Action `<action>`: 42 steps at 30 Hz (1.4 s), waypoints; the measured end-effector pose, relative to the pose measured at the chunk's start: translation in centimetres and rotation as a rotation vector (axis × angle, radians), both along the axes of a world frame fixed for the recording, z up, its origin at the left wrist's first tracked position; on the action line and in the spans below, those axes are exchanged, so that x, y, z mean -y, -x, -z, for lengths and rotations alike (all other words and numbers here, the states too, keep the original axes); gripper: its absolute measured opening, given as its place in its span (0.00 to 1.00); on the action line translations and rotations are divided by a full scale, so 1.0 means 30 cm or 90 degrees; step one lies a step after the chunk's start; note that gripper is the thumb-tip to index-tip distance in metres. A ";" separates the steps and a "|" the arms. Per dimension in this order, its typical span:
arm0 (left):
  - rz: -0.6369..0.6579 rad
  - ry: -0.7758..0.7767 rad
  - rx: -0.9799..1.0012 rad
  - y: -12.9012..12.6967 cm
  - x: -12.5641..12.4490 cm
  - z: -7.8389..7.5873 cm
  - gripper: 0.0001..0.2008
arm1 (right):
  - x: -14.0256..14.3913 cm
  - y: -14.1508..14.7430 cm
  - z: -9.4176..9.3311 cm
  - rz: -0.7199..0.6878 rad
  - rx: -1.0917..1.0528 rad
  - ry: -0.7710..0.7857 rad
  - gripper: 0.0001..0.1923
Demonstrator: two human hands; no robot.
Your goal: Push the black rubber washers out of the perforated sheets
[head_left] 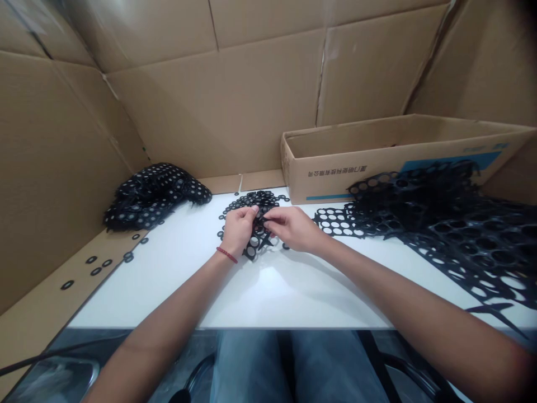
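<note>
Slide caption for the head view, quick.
Left hand and right hand handle a perforated black sheet amid black rings on a white table.

Grip, at the clock's centre: what the bare left hand and bare right hand pinch is too small and dark to tell.
Black perforated sheet scrap, 6 o'clock: partly hidden by the left hand, its far edge lost among small flat black rings.
Open brown cardboard box, between 2 and 3 o'clock: floor hidden behind its front wall.
Tangled black perforated sheets, between 3 and 4 o'clock: blurred, cut off by the right edge.
Silvery metal-rimmed object, 8 o'clock: too blurred to identify, cut off below.
Blue denim legs, 6 o'clock: cut off below, partly hidden under the white tabletop.
</note>
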State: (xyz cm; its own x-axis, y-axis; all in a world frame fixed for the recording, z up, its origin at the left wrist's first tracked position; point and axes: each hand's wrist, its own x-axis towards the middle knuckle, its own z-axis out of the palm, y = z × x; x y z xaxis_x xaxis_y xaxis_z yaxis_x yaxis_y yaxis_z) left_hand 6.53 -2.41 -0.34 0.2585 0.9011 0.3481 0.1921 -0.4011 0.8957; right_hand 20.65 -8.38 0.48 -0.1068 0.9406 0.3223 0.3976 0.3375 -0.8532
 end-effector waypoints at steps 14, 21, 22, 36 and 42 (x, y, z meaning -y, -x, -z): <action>-0.149 -0.101 -0.165 0.120 -0.149 0.028 0.09 | -0.032 -0.026 -0.019 0.155 -0.216 0.199 0.06; -0.060 -0.284 -0.185 0.063 -0.007 -0.035 0.12 | -0.011 -0.021 -0.042 0.107 -0.319 0.195 0.05; -0.022 -0.311 -0.158 0.056 0.013 -0.045 0.11 | -0.006 -0.018 -0.046 0.087 -0.326 0.189 0.05; 0.139 -0.176 -0.092 0.048 0.078 -0.065 0.15 | 0.016 -0.006 -0.054 0.069 -0.211 0.071 0.06; 0.037 -0.074 -0.059 0.022 0.062 -0.045 0.16 | 0.020 0.031 -0.057 0.059 -0.296 0.106 0.06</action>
State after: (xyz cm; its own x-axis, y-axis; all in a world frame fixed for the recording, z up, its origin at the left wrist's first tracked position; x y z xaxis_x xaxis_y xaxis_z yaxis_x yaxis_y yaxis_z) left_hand 5.86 -4.26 1.02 0.3445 0.8387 0.4218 0.2452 -0.5141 0.8220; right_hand 19.73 -8.99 2.19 0.0988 0.9819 0.1615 -0.0152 0.1638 -0.9864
